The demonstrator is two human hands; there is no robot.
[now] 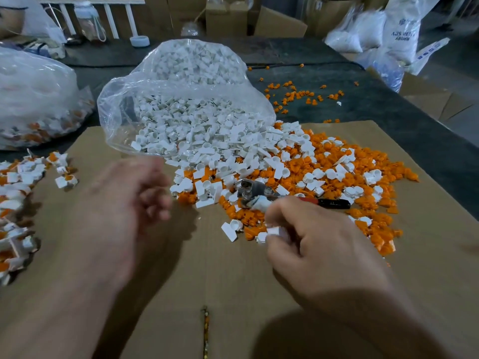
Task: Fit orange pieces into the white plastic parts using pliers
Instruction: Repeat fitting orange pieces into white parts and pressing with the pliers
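My right hand (308, 237) pinches a white plastic part (273, 231) at the near edge of the pile. Just beyond its fingers lie the pliers (255, 194), metal jaws to the left and red-and-black handles (329, 202) to the right, resting on the pieces. White parts (207, 141) spill out of a clear bag (181, 99) onto a heap of orange pieces (363, 182). My left hand (129, 193) hovers blurred left of the pile, fingers loosely curled, holding nothing. Fitted white-and-orange parts (15, 193) lie at the far left.
All of this sits on a flat cardboard sheet (207, 281) over a dark table. A second clear bag (33, 99) of parts stands at the left. Loose orange pieces (293, 94) are scattered behind the pile. Boxes and white sacks (375, 29) line the back.
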